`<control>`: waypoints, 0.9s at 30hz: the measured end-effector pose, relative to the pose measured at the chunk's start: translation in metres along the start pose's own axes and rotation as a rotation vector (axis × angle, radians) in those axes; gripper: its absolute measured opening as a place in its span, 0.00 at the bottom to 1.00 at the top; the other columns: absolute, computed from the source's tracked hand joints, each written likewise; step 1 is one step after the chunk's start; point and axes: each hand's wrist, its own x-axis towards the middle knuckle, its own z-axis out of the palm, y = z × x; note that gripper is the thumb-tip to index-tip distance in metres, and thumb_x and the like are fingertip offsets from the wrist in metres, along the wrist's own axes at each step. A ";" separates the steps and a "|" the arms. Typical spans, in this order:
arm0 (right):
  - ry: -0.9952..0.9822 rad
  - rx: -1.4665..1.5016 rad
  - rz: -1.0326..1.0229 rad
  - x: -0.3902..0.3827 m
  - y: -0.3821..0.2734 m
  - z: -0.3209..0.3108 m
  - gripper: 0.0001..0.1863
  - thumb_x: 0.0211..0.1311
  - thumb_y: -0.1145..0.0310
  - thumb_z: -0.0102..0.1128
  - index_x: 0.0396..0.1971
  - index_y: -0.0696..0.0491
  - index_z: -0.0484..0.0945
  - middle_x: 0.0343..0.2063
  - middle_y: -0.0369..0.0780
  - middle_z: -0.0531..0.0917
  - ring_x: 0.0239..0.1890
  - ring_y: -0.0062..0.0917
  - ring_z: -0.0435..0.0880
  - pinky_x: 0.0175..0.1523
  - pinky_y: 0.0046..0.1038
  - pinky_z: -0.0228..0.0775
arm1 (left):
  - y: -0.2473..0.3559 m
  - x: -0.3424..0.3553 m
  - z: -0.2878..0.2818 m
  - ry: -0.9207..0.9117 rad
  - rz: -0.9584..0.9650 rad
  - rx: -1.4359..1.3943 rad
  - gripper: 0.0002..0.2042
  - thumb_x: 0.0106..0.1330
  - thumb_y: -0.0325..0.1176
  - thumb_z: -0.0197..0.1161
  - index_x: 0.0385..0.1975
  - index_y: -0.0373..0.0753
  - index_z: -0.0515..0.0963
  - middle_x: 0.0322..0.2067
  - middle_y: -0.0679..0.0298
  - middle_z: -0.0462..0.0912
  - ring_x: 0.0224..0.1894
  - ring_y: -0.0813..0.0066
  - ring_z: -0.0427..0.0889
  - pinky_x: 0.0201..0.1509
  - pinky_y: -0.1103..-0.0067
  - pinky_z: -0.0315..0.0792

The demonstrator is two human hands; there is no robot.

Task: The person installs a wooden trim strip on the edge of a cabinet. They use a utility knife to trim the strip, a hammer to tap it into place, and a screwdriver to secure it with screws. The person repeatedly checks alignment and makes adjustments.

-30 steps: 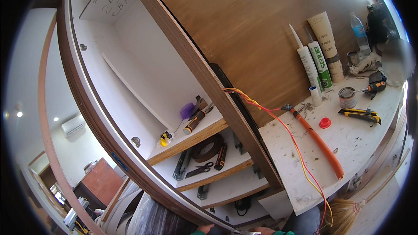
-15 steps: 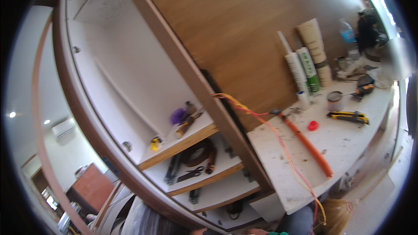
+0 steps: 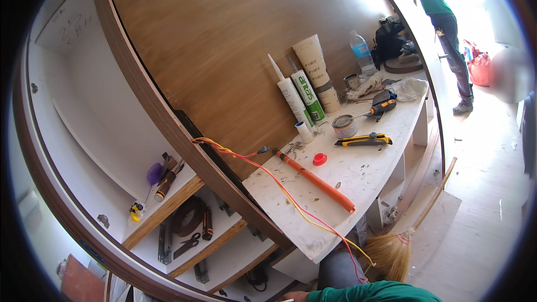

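At the lower edge, my right hand (image 3: 299,296) shows only in part, at the end of a green sleeve (image 3: 380,292). Its fingers are cut off by the frame; a thin pale edge shows beside them, too little to name. My left hand is out of view. Nearest to the right hand are the lower cabinet shelves (image 3: 235,240) and my grey trouser leg (image 3: 335,271). Red and yellow wires (image 3: 291,201) run from the cabinet post across the white worktop (image 3: 279,207) and hang over its front edge. An orange tube (image 3: 316,182) lies on that worktop.
Sealant cartridges (image 3: 305,95), a tin can (image 3: 344,127), a yellow-black utility knife (image 3: 363,140), a red cap (image 3: 319,159) and a water bottle (image 3: 362,53) occupy the worktop. Scissors (image 3: 189,244) lie on a shelf. A broom (image 3: 394,251) leans at right; another person (image 3: 444,22) stands beyond.
My view has swung to the right, so the cabinet and worktop sit further left. The other person and more of the broom have come into view, with more of my green sleeve.
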 end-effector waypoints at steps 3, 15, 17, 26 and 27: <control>-0.002 -0.006 0.017 -0.005 0.001 0.001 0.27 0.69 0.47 0.61 0.53 0.56 0.81 0.44 0.46 0.86 0.47 0.36 0.84 0.56 0.37 0.75 | 0.002 -0.002 0.005 -0.020 0.024 0.005 0.33 0.71 0.58 0.60 0.59 0.31 0.80 0.57 0.53 0.84 0.59 0.58 0.79 0.66 0.66 0.70; -0.084 0.132 0.078 -0.024 -0.056 0.001 0.27 0.73 0.45 0.57 0.51 0.56 0.82 0.41 0.45 0.86 0.44 0.33 0.84 0.54 0.36 0.75 | -0.011 -0.018 0.032 -0.144 0.133 0.009 0.33 0.72 0.58 0.58 0.59 0.31 0.80 0.55 0.53 0.84 0.57 0.58 0.79 0.65 0.66 0.70; -0.086 0.159 0.091 -0.029 -0.074 -0.002 0.27 0.74 0.45 0.56 0.51 0.56 0.82 0.41 0.45 0.86 0.44 0.33 0.84 0.54 0.36 0.75 | -0.015 -0.021 0.039 -0.170 0.150 0.000 0.33 0.72 0.58 0.58 0.59 0.31 0.80 0.55 0.53 0.84 0.57 0.58 0.79 0.65 0.66 0.71; 0.157 -0.102 0.130 -0.051 -0.148 -0.036 0.29 0.75 0.41 0.55 0.47 0.56 0.83 0.34 0.43 0.85 0.40 0.28 0.82 0.49 0.34 0.74 | -0.020 -0.028 0.056 -0.263 0.231 0.008 0.33 0.72 0.59 0.56 0.58 0.31 0.80 0.54 0.53 0.84 0.56 0.58 0.80 0.64 0.65 0.71; 0.207 -0.059 0.135 -0.053 -0.147 -0.037 0.29 0.75 0.41 0.55 0.47 0.55 0.83 0.34 0.42 0.84 0.40 0.28 0.82 0.48 0.34 0.74 | -0.020 -0.029 0.057 -0.267 0.234 0.005 0.33 0.73 0.59 0.56 0.58 0.31 0.81 0.54 0.53 0.84 0.56 0.58 0.80 0.64 0.65 0.71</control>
